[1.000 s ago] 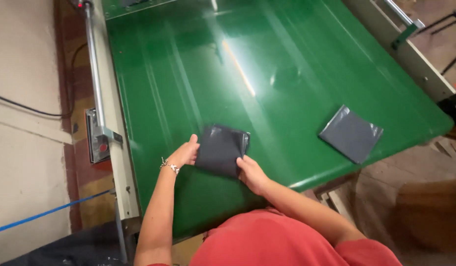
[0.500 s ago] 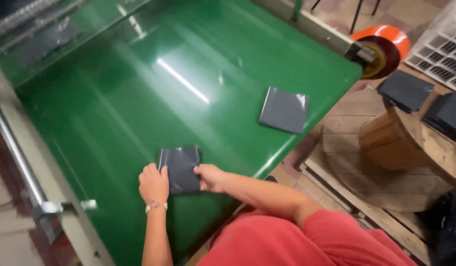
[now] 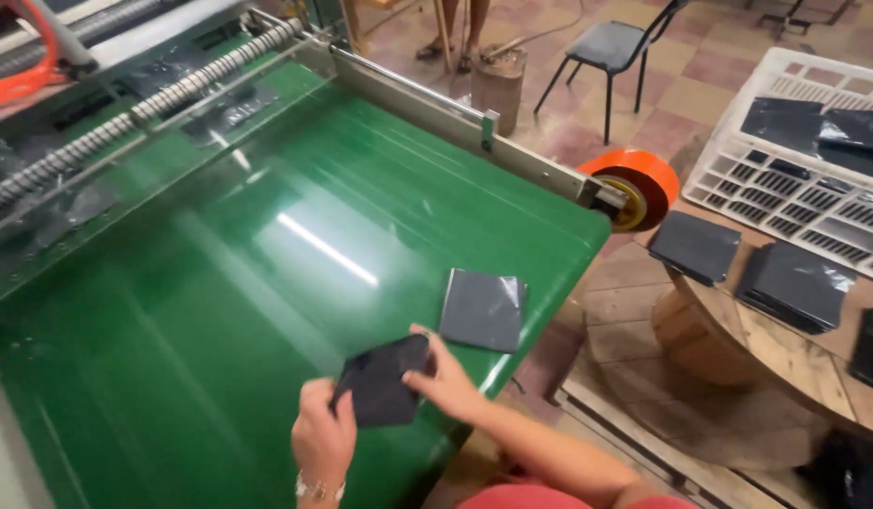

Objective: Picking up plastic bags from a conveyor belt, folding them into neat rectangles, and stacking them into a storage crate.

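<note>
Folded dark plastic bag [image 3: 382,381], flat on the green conveyor belt [image 3: 220,311] a moment ago, now lifted, pinched by left hand [image 3: 321,437] and right hand [image 3: 446,379].

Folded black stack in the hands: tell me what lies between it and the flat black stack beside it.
Head view: only bare green belt separates the held stack from the flat stack.

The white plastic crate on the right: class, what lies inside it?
Flat dark plastic bags lie in the far part of the white crate; its near grid floor shows bare. Anything beneath the bags is covered.
</note>
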